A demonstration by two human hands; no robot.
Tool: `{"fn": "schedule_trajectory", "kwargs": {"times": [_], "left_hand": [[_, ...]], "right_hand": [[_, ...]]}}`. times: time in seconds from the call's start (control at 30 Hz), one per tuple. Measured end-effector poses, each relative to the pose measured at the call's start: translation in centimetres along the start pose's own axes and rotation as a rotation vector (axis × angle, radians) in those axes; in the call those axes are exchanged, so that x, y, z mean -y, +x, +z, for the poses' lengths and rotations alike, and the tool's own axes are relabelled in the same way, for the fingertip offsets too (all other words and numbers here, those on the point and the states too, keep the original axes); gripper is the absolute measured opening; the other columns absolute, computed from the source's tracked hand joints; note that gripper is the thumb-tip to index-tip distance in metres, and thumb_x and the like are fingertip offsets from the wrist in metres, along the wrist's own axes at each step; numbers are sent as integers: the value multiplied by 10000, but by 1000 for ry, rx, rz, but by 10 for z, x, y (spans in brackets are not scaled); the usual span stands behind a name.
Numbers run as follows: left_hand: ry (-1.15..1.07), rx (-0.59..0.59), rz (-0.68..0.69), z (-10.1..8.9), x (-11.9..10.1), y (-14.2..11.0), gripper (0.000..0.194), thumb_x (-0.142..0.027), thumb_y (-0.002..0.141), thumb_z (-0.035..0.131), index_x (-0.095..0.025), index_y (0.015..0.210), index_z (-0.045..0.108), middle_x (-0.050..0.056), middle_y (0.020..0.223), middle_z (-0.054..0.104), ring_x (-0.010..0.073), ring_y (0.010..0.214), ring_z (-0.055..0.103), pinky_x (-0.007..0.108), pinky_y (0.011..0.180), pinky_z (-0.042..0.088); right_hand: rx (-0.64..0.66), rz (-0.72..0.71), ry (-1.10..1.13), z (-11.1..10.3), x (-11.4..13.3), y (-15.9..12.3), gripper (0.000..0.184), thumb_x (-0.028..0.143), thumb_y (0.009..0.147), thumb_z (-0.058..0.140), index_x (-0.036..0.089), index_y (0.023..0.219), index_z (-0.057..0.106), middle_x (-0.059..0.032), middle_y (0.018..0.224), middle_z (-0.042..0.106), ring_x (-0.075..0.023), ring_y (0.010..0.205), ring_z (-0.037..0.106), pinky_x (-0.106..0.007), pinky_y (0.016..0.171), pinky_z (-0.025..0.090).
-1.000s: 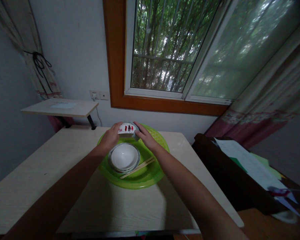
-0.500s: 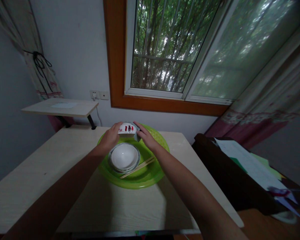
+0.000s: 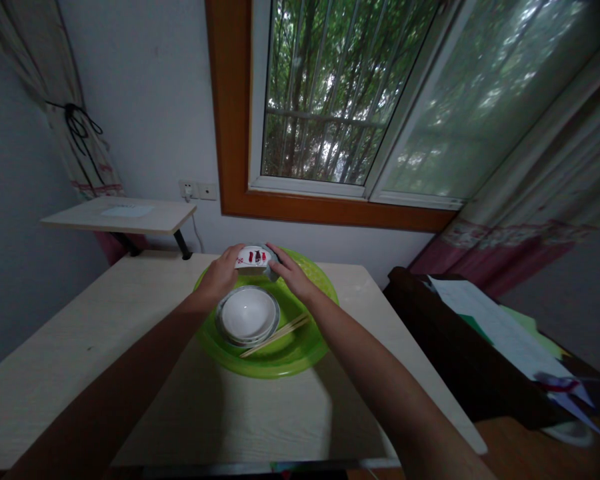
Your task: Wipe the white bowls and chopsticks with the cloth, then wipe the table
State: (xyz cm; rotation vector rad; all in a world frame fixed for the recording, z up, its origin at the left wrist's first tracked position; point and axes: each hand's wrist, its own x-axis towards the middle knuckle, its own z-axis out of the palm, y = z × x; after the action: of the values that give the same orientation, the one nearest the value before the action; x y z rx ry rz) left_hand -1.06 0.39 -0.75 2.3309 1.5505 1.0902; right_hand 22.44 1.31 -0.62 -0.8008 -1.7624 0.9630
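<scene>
A white bowl [image 3: 253, 257] with red and dark figures on its side is tipped up over the far part of a green basin [image 3: 273, 368]. My left hand [image 3: 221, 272] grips its left edge. At the other side my right hand [image 3: 291, 275] presses a grey cloth [image 3: 272, 271] against the bowl, fingers bent around it. Closer to me, another white bowl [image 3: 249, 313] rests on stacked dishes in the basin. Beside that stack lie light wooden chopsticks [image 3: 276, 335], slanting up to the right.
The basin stands on a pale wooden table [image 3: 145, 293]. A small raised shelf [image 3: 125, 217] with a paper on it is at the back left. Behind are a wall socket [image 3: 198, 191] and a barred window [image 3: 340, 93]. Papers [image 3: 500, 327] lie on dark furniture at right.
The right hand's fingers and the cloth have shifted slightly left on the bowl's side. The left hand, stacked dishes and chopsticks look the same.
</scene>
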Motion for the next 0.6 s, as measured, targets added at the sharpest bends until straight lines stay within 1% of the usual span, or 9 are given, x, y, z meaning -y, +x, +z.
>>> {"fn": "schedule_trajectory", "kwargs": {"times": [0.17,0.37,0.6], "left_hand": [[-14,0,7,-1,0,0,719,-5,777,465,-175,1475,473,130,1459,576,262,1303,580,431,1153,441],[-14,1,3,-4,-5,-1,708,-12,777,464,-186,1462,481,111,1450,583,250,1308,576,417,1151,444],[5,2,5,-1,-1,0,713,-2,784,438,-182,1473,469,123,1455,577,255,1305,577,422,1148,442]], "right_hand": [[-4,2,-14,-1,0,0,615,538,916,590,303,1483,547,-10,1558,510,-261,1453,434,-445,1261,255],[-10,0,-11,0,2,0,616,544,903,610,309,1471,562,-4,1551,519,-265,1447,440,-460,1267,241],[-2,-7,-10,0,1,0,622,555,914,605,314,1484,546,-10,1553,515,-265,1447,439,-459,1263,255]]}}
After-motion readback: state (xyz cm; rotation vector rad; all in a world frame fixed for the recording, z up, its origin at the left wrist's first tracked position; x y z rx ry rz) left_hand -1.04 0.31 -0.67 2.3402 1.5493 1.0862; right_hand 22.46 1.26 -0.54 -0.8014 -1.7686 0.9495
